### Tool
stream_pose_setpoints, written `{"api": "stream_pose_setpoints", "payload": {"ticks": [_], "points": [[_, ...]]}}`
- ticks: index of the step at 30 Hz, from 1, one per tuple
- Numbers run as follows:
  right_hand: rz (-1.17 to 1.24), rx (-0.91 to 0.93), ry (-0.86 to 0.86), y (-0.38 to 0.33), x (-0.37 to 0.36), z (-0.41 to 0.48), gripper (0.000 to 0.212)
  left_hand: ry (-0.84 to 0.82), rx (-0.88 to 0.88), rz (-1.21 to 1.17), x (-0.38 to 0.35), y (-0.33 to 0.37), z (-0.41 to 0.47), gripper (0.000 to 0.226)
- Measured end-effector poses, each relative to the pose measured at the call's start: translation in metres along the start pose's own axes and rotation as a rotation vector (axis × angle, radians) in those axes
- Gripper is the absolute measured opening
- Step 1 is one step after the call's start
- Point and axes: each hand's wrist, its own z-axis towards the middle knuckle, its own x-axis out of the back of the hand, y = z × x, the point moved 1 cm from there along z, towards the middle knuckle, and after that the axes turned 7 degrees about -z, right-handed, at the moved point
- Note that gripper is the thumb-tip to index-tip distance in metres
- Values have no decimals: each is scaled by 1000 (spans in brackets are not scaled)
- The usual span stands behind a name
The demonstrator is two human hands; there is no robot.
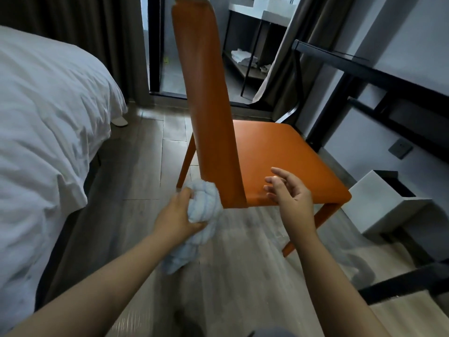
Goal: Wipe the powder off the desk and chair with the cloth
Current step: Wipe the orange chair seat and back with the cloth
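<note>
White bed [48, 105] at left; right of it the left grip [179, 216] is curled round a bunched pale-blue cloth [206, 205], which touches the lower left edge of the backrest of the orange chair [286, 152], a loose tail hanging below the fingers. Right grip [289, 190]: fingers spread and slack, holding nothing, over the near edge of the seat; contact cannot be told. Black-framed counter [359, 74] far right, well apart from the cloth.
</note>
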Motion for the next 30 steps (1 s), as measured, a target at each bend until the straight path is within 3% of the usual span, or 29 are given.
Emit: {"api": "stream_pose_setpoints", "payload": {"ticks": [4, 12, 17, 20, 30], "points": [[-38, 29, 10, -18, -12, 6, 19, 83, -97, -139, 38, 12, -8, 57], [-126, 272, -7, -88, -44, 31, 26, 376, -257, -194, 126, 53, 8, 63], [-65, 282, -8, -116, -67, 41, 16, 487, -310, -203, 165, 73, 27, 69], [-67, 279, 38, -120, -70, 46, 7, 533, -346, -237, 181, 90, 40, 72], [-40, 290, 95, -116, -72, 44, 11, 525, -354, -454, 173, 142, 77, 71]]}}
